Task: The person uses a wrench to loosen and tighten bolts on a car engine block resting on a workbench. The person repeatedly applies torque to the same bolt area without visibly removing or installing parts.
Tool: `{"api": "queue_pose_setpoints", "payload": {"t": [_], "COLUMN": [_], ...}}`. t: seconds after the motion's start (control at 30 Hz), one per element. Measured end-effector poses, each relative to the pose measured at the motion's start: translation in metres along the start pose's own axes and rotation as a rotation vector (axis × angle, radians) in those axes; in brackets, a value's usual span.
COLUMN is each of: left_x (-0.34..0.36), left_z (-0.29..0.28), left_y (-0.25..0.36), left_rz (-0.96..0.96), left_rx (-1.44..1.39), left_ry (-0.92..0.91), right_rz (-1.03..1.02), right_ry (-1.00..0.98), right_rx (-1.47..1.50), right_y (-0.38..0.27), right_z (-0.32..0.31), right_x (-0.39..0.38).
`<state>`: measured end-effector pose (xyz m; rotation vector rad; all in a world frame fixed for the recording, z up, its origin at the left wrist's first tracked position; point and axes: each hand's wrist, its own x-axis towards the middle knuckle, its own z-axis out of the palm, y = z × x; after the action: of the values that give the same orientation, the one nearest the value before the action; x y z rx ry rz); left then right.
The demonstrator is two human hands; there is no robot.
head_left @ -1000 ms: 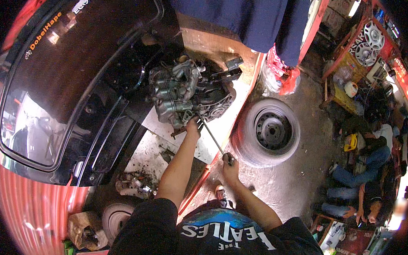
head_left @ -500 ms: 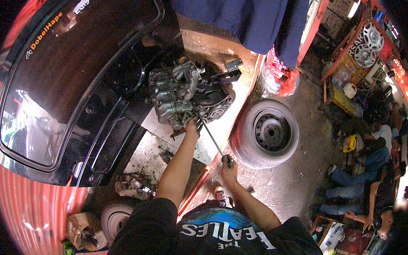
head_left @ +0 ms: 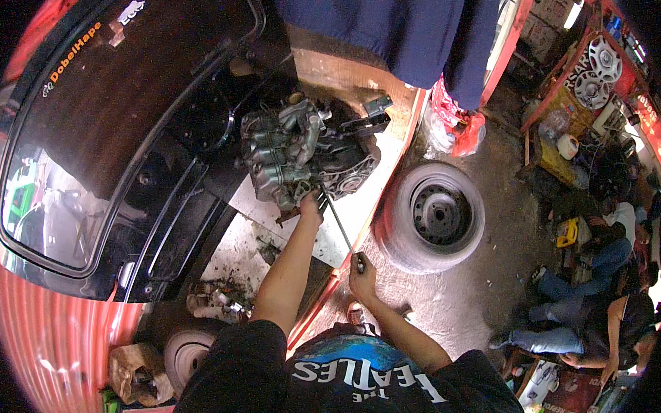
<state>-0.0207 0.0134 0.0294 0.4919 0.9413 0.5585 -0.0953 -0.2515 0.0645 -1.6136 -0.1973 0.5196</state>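
A greasy metal engine (head_left: pixel 277 155) sits on a white board (head_left: pixel 376 198). At its near side, my left hand (head_left: pixel 312 204) is closed around the upper end of a long-handled socket wrench (head_left: pixel 341 226); engine and fingers hide the tool's tip. My right hand (head_left: pixel 362 275) grips the wrench's lower end in a fist, the dark handle end showing at the thumb. From the engine the bar slants down and slightly right, between my two hands. Small dark debris (head_left: pixel 268 250) lies on the board below my left forearm.
A black car door (head_left: pixel 166 198) with a window is on the left. Right of the engine a wheel with tyre (head_left: pixel 438 212) lies flat on the floor. Dark blue cloth (head_left: pixel 384 30) hangs above. Greasy parts (head_left: pixel 217 301) lie lower left. Other people (head_left: pixel 593 325) sit far right.
My right hand has swung the wrench's lower end a little left and down. My left hand stays at the engine. At the far right, a seated person has shifted posture.
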Motion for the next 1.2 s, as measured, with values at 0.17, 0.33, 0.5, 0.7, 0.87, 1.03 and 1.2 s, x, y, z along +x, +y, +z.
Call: {"api": "queue_pose_setpoints", "payload": {"t": [0.17, 0.33, 0.5, 0.7, 0.87, 1.03, 1.2], "left_x": [-0.025, -0.045, -0.032, -0.020, -0.015, -0.020, -0.019], "left_z": [0.005, 0.007, 0.009, 0.006, 0.008, 0.015, 0.019], "left_y": [-0.004, 0.000, 0.000, -0.013, -0.008, -0.007, -0.009], "left_rz": [-0.006, -0.117, -0.128, -0.084, -0.070, -0.014, 0.002], "left_rx": [0.139, 0.086, 0.176, 0.152, 0.260, 0.266, 0.272], "left_ry": [-0.198, -0.264, -0.198, -0.215, -0.156, -0.165, -0.152], "right_rz": [0.715, 0.899, 0.184, -0.712, 0.391, 0.251, -0.519], "right_ry": [-0.176, -0.171, 0.214, 0.001, -0.233, 0.132, -0.038], "right_rx": [1.069, 1.138, -0.108, -1.112, 0.019, -0.038, -1.112], "right_y": [-0.001, -0.030, -0.051, -0.037, -0.026, -0.028, -0.047], "right_z": [0.005, 0.005, -0.041, -0.057, -0.026, -0.049, -0.071], "right_x": [0.005, -0.001, -0.061, -0.038, -0.011, -0.049, -0.048]}}
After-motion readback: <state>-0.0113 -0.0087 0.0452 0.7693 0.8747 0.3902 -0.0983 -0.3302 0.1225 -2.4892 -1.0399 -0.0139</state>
